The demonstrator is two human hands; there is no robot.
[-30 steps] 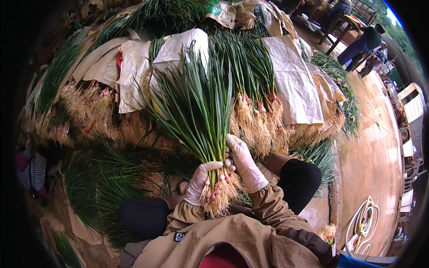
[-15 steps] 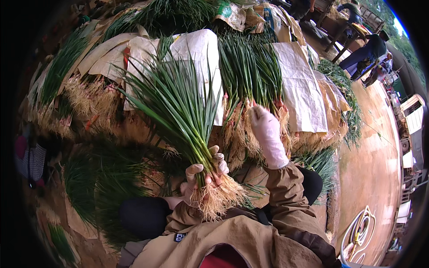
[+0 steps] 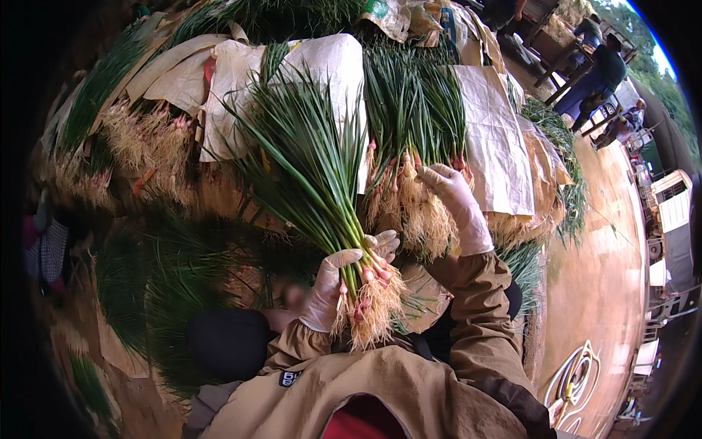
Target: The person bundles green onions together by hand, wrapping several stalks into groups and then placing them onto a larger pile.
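Near the lap, left hand [image 3: 333,289] grips a scallion bunch [image 3: 322,190], leaves pointing far-left; right hand [image 3: 457,205] lies loosely open, fingers touching stacked scallions [image 3: 413,124] far-right.

Single head-worn fisheye view, steeply downward, close over the lap.

The gloved left hand [image 3: 338,282] sits at lower centre, fingers curled in a closed grip. The gloved right hand [image 3: 455,196] reaches upward at centre right, fingers bent, forearm raised.
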